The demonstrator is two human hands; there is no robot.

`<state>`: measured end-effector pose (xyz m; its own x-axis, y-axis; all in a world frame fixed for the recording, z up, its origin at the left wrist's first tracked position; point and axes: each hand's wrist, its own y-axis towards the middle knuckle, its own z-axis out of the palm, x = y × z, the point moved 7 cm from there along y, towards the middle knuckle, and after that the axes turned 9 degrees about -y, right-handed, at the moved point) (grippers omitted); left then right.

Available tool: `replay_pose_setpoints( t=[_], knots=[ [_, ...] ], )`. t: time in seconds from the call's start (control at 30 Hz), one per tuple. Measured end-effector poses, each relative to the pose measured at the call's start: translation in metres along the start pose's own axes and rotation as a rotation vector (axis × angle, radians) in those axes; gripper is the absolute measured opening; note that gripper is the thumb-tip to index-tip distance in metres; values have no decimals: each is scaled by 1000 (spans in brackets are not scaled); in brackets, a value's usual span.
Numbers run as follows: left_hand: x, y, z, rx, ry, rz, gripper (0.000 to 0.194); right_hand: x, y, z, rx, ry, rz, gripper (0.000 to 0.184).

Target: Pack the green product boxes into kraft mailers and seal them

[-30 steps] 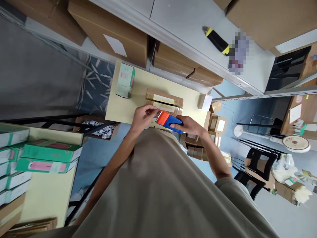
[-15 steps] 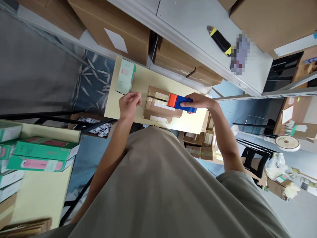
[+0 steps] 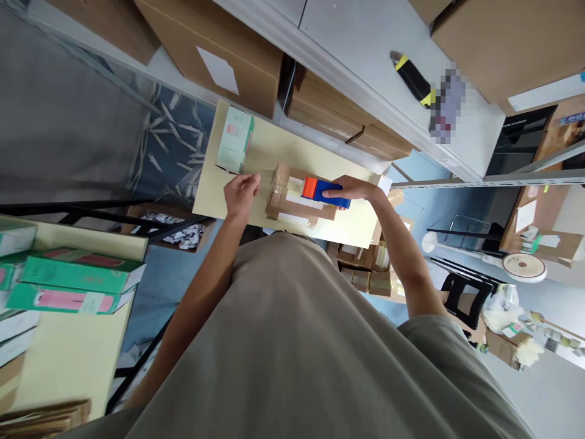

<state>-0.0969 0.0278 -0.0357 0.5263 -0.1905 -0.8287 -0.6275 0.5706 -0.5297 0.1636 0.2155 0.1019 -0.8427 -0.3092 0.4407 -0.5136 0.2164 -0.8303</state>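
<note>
My right hand [image 3: 350,186] is wrapped round a blue and orange tape dispenser [image 3: 326,191], held over the right part of a small brown cardboard box [image 3: 280,204]. White labels and shiny clear tape show on the box. To the left of the box, my left hand [image 3: 242,190] has its thumb and fingertips pinched together. Whatever it pinches is too small or hidden to make out. Just beyond that hand stands a green and white product box [image 3: 235,139]. Both boxes rest on a pale yellow table [image 3: 301,140].
A grey shelf [image 3: 347,36] overhead carries a black and yellow tool [image 3: 414,79] and cartons. Large cartons [image 3: 247,58] line the table's back. Green product boxes [image 3: 77,280] are stacked on another table at left. An open carton of crumpled paper [image 3: 183,235] sits below.
My right hand has shifted left with the tape dispenser over the box. The dark gap along the box top no longer shows. My left hand stays pinched, almost in place.
</note>
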Motion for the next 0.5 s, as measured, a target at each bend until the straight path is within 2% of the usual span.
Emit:
replay_pose_setpoints(
  t=[0.23,0.4,0.5],
  knots=[
    [31,11,-9,-12,45,-53,39,11,-1,12,-15,-77,31,62],
    [56,12,8,37,45,-142,52,11,4,14,-27,-126,44,61],
    [64,11,17,83,79,-124,54,8,8,14,-49,-163,30,59]
  ],
)
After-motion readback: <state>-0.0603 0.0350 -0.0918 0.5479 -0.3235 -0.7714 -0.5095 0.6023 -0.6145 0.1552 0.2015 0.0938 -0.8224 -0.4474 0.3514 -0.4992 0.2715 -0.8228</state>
